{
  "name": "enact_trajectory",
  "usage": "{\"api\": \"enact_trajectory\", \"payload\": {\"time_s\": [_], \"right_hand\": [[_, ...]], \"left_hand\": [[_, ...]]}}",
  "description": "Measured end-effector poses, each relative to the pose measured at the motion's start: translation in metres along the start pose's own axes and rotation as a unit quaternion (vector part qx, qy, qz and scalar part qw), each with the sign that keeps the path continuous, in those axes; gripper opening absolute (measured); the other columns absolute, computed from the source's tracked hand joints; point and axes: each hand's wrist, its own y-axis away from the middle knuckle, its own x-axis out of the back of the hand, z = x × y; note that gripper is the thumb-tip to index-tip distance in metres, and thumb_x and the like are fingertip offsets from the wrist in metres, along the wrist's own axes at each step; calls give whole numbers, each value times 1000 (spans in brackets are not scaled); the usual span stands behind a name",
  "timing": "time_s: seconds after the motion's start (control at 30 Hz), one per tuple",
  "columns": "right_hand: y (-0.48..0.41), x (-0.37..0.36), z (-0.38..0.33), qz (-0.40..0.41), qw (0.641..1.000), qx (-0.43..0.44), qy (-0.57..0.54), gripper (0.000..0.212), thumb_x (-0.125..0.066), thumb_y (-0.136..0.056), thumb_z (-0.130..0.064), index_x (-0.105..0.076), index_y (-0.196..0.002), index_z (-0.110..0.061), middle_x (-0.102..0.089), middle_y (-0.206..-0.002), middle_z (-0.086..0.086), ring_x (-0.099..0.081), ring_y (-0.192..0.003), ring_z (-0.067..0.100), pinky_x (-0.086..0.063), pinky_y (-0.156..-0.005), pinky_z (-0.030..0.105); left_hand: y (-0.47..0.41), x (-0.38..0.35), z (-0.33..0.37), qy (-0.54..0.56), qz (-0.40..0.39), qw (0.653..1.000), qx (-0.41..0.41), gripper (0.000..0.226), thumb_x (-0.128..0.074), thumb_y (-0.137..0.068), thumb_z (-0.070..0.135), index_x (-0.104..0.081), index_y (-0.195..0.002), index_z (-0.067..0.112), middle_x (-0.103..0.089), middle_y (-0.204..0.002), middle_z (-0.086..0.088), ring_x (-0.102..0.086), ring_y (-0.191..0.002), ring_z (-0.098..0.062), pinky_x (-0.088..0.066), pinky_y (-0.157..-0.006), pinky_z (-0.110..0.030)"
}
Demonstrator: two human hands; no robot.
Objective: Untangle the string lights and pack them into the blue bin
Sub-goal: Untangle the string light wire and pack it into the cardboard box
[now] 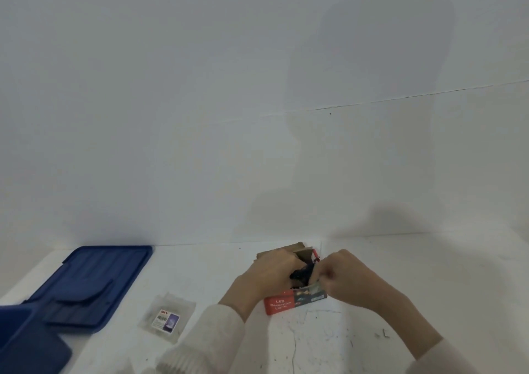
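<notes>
Nearest, at the lower left, a corner of the deep blue plastic bin (23, 342) is seen on the scuffed white bench (357, 342), and two cream knitted sleeves (211, 333) enter from the bottom edge. Just beyond the bin a flat blue plastic lid (94, 282) is laid. To its right lies a small clear plastic packet (167, 318) with a card marked "DIY" in red; the finer print cannot be read.

Further in, a red cardboard box (279, 305) printed "LED Decorative Lights" in white is held between both hands. The left hand (269, 273) is wrapped round the box's left side, its fingers curled over the open top. The fingers of the right hand (346, 276) are pinched on the box's right flap. The dark tangled string lights (300, 273) are lodged inside the box, well apart from the bin; whether they are touched by either hand cannot be told. Behind, a plain white wall (200, 87) is crossed by shadows.
</notes>
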Motion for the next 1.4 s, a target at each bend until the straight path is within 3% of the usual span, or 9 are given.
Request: {"api": "enact_trajectory", "payload": {"time_s": [0.2,0.3,0.4,0.5,0.67,0.83,0.97,1.17,1.4], "right_hand": [[-2,6,-15,80,997,6,3,23,-47,-75,-3,-64,-66,-14,-51,-52,-6,-40,-49,10,-31,-48,16],[-7,-1,-16,8,1000,12,3,20,-45,-80,-1,-56,-86,-17,-59,-76,-1,-48,-63,10,-33,-51,13],[-12,-7,-11,-43,997,-20,64,23,-45,-84,-4,-51,-106,-6,-60,-100,11,-49,-77,22,-27,-51,14],[-15,2,-13,-71,994,-32,77,21,-43,-85,-1,-56,-101,-6,-61,-93,15,-48,-69,21,-31,-51,16],[-27,-7,-14,-90,987,-49,121,22,-45,-87,0,-63,-99,1,-66,-98,18,-49,-70,23,-36,-52,20],[-34,-12,-21,-111,985,-51,121,26,-44,-87,5,-65,-103,2,-65,-105,19,-47,-66,20,-39,-57,19],[-33,-18,-19,-95,985,-48,134,24,-43,-87,3,-65,-98,2,-66,-99,20,-48,-72,22,-35,-54,19],[-25,-13,-25,-124,972,-62,187,20,-42,-88,3,-61,-84,-3,-35,-60,0,-34,-53,11,-26,-47,13],[-10,11,-27,-173,971,-75,147,37,-42,-85,6,-67,-110,-3,-67,-110,14,-52,-73,18,-36,-50,12]], "left_hand": [[-9,0,29,51,-143,988,3,26,-43,-84,2,-35,-62,11,-43,-60,-4,-37,-54,-17,-33,-53,-25],[-11,7,26,161,-233,957,66,15,-45,-84,5,-47,-70,10,-44,-65,-1,-43,-63,-17,-35,-59,-24],[-10,12,19,237,-160,955,77,14,-57,-83,8,-67,-92,10,-58,-77,5,-50,-71,-10,-40,-65,-18],[1,9,16,216,-20,975,41,19,-68,-78,9,-74,-97,11,-72,-89,-1,-54,-71,-8,-44,-65,-14],[29,34,0,269,43,958,94,23,-76,-75,23,-74,-98,21,-69,-90,5,-63,-84,-12,-52,-76,-24],[46,36,6,148,-79,983,74,25,-76,-74,21,-72,-98,18,-70,-96,0,-64,-86,-18,-53,-77,-30],[43,25,12,62,-66,995,47,23,-66,-77,5,-71,-99,13,-69,-95,-8,-62,-84,-21,-50,-71,-31],[45,12,34,173,-78,982,18,28,-53,-91,32,-62,-101,7,-65,-95,-9,-58,-81,-22,-48,-71,-35],[41,7,50,69,-206,971,99,55,-31,-94,56,-51,-122,13,-60,-115,-11,-54,-105,-28,-42,-87,-34]]}}
